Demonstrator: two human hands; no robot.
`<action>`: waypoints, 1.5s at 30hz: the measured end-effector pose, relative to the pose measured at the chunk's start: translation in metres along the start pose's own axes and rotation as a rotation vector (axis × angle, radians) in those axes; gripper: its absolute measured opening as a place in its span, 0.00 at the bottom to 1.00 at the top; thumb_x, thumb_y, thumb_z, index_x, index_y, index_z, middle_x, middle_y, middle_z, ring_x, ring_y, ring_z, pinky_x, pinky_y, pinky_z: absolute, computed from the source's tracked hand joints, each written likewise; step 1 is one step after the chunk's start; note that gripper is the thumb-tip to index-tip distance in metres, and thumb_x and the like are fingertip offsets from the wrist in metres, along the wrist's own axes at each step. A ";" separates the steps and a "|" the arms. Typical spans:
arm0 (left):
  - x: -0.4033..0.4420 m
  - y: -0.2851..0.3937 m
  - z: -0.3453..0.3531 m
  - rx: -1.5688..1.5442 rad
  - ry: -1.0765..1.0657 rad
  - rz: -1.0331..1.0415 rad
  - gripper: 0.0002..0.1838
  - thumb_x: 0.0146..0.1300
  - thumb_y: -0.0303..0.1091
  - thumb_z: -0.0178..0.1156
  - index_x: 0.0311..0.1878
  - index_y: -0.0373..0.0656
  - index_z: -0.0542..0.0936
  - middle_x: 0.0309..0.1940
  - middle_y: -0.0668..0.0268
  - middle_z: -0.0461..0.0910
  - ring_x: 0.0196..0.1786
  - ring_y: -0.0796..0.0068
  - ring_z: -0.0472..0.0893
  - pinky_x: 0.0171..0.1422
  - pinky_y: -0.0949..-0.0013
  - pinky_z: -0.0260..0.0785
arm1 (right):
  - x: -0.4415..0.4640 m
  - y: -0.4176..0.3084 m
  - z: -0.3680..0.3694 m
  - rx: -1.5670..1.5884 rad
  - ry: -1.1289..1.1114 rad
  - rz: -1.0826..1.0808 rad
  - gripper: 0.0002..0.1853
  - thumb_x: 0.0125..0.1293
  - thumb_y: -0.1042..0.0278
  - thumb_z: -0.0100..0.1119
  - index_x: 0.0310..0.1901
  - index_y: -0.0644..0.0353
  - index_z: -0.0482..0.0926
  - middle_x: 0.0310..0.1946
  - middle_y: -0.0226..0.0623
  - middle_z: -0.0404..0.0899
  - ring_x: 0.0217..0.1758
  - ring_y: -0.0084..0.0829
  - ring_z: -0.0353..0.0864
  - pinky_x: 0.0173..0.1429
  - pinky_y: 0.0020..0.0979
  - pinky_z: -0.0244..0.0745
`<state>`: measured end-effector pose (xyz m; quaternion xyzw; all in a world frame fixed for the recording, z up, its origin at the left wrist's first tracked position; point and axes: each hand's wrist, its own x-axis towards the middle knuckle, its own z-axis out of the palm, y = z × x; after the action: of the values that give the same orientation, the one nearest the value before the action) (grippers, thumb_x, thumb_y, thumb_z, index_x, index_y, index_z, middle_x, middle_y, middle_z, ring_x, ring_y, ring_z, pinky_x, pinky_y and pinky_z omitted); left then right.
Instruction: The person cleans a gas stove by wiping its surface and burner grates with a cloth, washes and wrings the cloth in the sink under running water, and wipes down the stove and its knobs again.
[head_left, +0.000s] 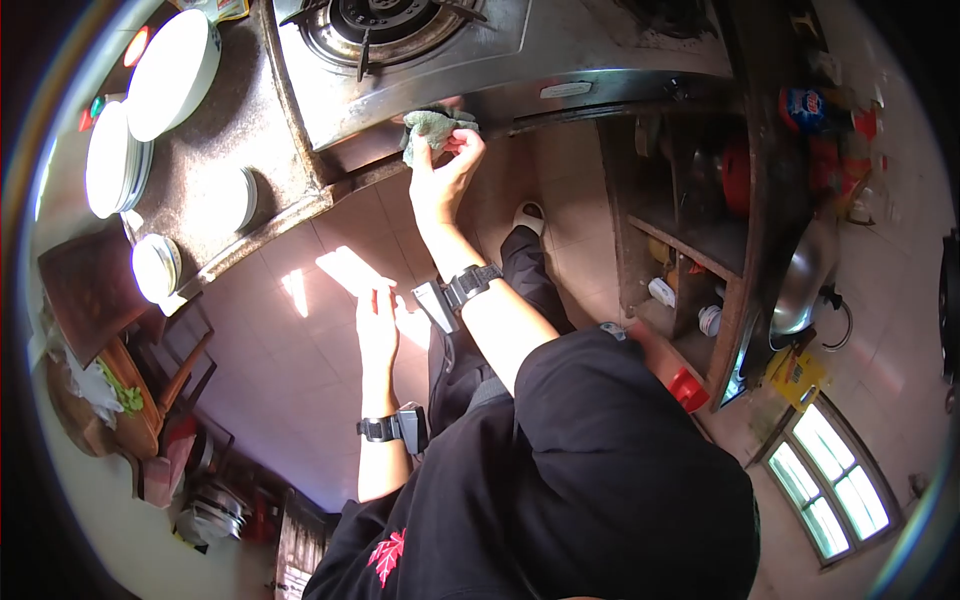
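Observation:
My right hand (447, 178) is closed on a grey-green cloth (430, 130), pressing it against the front edge of the steel gas stove (400, 105). The cloth is bunched up, and part of it is hidden behind my fingers. Lower and to the left, my left hand (377, 312) hangs over the tiled floor (270, 330), its fingers stretched out and holding nothing that I can see. Bright sunlight washes out the fingertips. Each wrist wears a black strap with a grey device. A burner (385, 18) sits on the stove above the cloth.
On the counter (240, 100) at left stand a large white bowl (175, 75), stacked plates (112, 165) and smaller dishes (155, 268). Wooden chairs (185, 385) are at lower left. Open wooden shelves (690, 240) and a metal pan (803, 275) are on the right.

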<state>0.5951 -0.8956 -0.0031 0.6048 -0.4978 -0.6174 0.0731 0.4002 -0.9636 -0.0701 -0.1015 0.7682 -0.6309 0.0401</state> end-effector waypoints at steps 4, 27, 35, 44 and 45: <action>-0.007 0.016 0.006 0.061 0.017 0.000 0.11 0.76 0.37 0.49 0.45 0.42 0.78 0.29 0.70 0.73 0.32 0.82 0.72 0.39 0.75 0.66 | 0.000 -0.003 -0.003 -0.036 -0.058 0.040 0.21 0.59 0.68 0.69 0.50 0.62 0.70 0.42 0.41 0.71 0.45 0.38 0.73 0.54 0.40 0.69; -0.005 0.007 -0.001 -0.001 0.030 0.022 0.10 0.76 0.35 0.49 0.44 0.41 0.77 0.26 0.72 0.68 0.30 0.84 0.67 0.37 0.76 0.63 | 0.038 -0.012 -0.031 -0.145 -0.154 -0.220 0.15 0.61 0.77 0.57 0.51 0.62 0.77 0.43 0.42 0.74 0.47 0.41 0.77 0.55 0.37 0.72; -0.005 0.008 0.008 -0.007 -0.001 0.034 0.09 0.76 0.34 0.49 0.44 0.41 0.77 0.25 0.74 0.65 0.28 0.85 0.64 0.34 0.76 0.61 | 0.048 -0.020 -0.021 -0.432 -0.516 -0.579 0.09 0.58 0.67 0.67 0.41 0.48 0.81 0.43 0.41 0.69 0.46 0.42 0.70 0.52 0.40 0.72; -0.005 0.011 0.016 0.002 0.011 0.006 0.09 0.76 0.35 0.49 0.44 0.42 0.77 0.26 0.73 0.67 0.29 0.85 0.66 0.35 0.77 0.62 | 0.074 0.037 -0.094 0.073 -0.564 -0.169 0.12 0.59 0.80 0.60 0.44 0.58 0.75 0.42 0.36 0.74 0.46 0.32 0.78 0.53 0.35 0.75; -0.004 0.008 0.017 0.004 0.009 0.004 0.09 0.76 0.35 0.49 0.44 0.42 0.77 0.26 0.73 0.67 0.29 0.85 0.66 0.35 0.77 0.62 | 0.082 0.028 -0.107 0.303 -0.510 0.185 0.14 0.61 0.81 0.59 0.48 0.59 0.74 0.44 0.36 0.75 0.48 0.30 0.78 0.55 0.34 0.75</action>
<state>0.5782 -0.8878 0.0009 0.6066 -0.4997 -0.6137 0.0754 0.2964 -0.8722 -0.0708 -0.1789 0.6364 -0.6862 0.3036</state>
